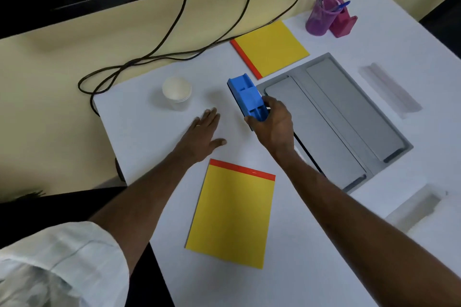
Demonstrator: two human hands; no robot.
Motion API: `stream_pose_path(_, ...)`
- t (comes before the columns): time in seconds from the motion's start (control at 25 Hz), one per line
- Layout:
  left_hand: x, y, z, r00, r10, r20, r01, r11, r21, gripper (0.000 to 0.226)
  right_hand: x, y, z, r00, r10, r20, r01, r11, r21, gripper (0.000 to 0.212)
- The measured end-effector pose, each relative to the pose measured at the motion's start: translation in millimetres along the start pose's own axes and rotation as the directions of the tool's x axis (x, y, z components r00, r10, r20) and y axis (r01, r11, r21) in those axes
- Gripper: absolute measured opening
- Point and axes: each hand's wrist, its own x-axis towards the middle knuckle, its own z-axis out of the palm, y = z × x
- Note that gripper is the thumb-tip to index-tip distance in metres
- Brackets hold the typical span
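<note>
My right hand (274, 124) grips the near end of a blue plastic block with a dark underside (245, 96), holding it at the left edge of a grey tray (354, 112). My left hand (203, 137) lies flat on the white table (149, 112) with straight fingers, left of the blue block and holding nothing. A yellow pad with a red binding strip (234, 214) lies just in front of both hands. A second yellow pad (272, 48) lies beyond the blue block.
A stack of white paper cups (177, 91) stands left of the blue block. A purple pen cup (320, 17) and pink holder (343, 21) stand at the back right. Black cables (154, 55) loop off the table's back-left edge. Translucent objects (390, 90) lie at the right.
</note>
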Motion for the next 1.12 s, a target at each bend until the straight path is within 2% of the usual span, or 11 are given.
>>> stream_pose_path(0.08, 1.9, -9.6, 7.5, 0.998, 0.035, -0.055, -0.033, 0.999, 0.043, 0.090, 23.6, -2.9, 9.0, 0.999, -0.043, 0.014, 0.044, 0.998, -0.038, 0.063)
stream_pose_path(0.16, -1.2, -16.0, 18.2, 0.984, 0.067, -0.166, -0.055, 0.995, 0.079, 0.090, 47.7, -5.8, 19.3, 0.998, -0.065, 0.022, 0.066, 0.995, -0.072, 0.060)
stream_pose_path(0.28, -0.6, -20.2, 29.4, 0.944, 0.107, -0.313, -0.072, 0.990, 0.121, 0.078, 83.2, -8.9, 35.4, 0.995, -0.082, 0.052, 0.088, 0.988, -0.125, 0.058)
stream_pose_path(0.4, 1.0, -22.8, 33.6, 0.918, 0.109, -0.381, -0.062, 0.989, 0.133, 0.061, 114.1, -10.3, 52.4, 0.992, -0.092, 0.081, 0.106, 0.977, -0.187, 0.058)
stream_pose_path(0.6, 1.2, -24.6, 39.6, 0.902, 0.114, -0.416, -0.074, 0.991, 0.112, 0.051, 141.6, -4.5, 76.6, 0.993, -0.098, 0.071, 0.111, 0.970, -0.218, 0.053)
stream_pose_path(1.12, -0.2, -22.5, 38.6, 0.895, 0.108, -0.434, -0.100, 0.994, 0.040, 0.049, 161.4, -6.9, 85.6, 0.989, -0.148, 0.024, 0.150, 0.967, -0.204, 0.058)
